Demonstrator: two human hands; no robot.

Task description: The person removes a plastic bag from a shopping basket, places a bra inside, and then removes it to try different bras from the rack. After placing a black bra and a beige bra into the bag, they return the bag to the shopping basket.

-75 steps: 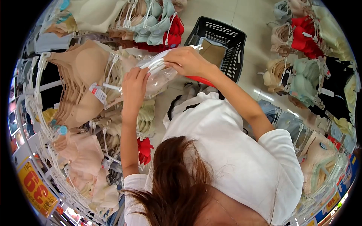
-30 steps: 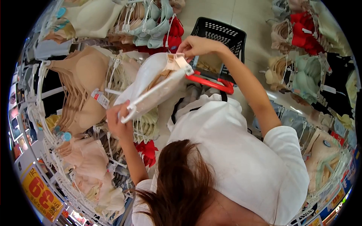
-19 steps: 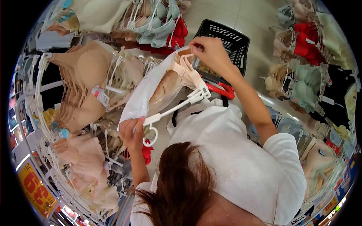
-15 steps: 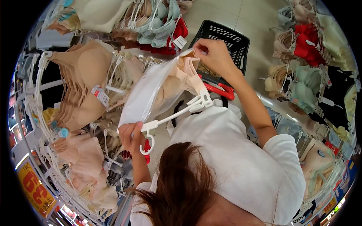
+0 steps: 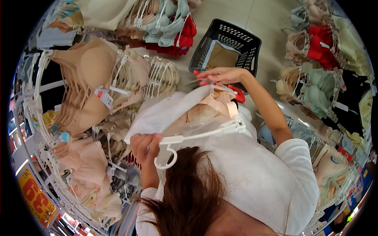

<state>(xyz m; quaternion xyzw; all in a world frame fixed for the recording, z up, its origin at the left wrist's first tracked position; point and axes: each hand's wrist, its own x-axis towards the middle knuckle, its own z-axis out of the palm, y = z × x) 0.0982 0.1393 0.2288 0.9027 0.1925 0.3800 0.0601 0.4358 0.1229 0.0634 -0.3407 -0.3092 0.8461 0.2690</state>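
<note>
The left hand is closed at the near left end of a white hanger, its fingers curled round the bar close to the hook and against the corner of a pale plastic cover. The hook curves toward the near side, beside the long brown hair. The hanger slants up to the right, across the front of a white shirt, and a light peach bra lies along its far side, partly under the clear part of the cover. The right hand is at the far end of the bra and cover, partly open, with its fingers reaching left; whether they grip anything there, I cannot tell. Just beyond this hand stands a black basket on the pale floor, with a brown item inside it and a red handle on its near side, partly hidden by the right hand. On the left, a rack holds a row of beige bras with a white and red tag; near left is a yellow price sign. On the right hang red bras and, nearer, pale green bras
</note>
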